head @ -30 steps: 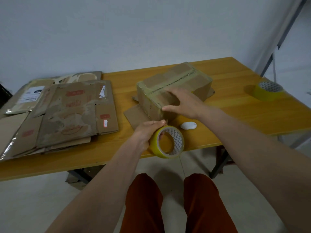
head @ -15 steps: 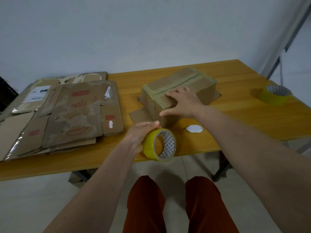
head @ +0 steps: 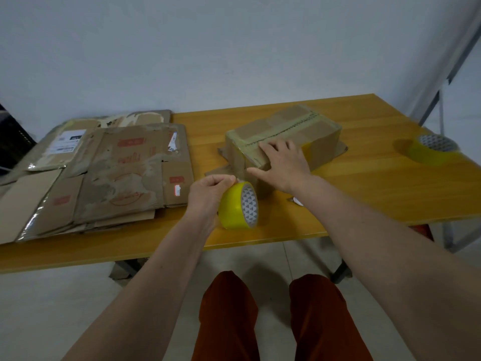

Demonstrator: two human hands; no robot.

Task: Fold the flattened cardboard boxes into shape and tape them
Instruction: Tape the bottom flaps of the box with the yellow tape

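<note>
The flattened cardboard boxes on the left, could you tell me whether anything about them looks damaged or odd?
Yes: the top flattened brown cardboard box is badly worn, its printed surface peeled in pale patches and a flap edge torn. The stack also lies unevenly, with lower sheets sticking out.

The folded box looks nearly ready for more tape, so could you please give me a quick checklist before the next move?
1. Right hand pressing the box steady: ok.
2. Left hand gripping the tape roll: ok.
3. Tape end freed from the roll: cannot tell.
4. Box resting flat on the table: ok.
5. Spare tape roll nearby: ok.
</note>
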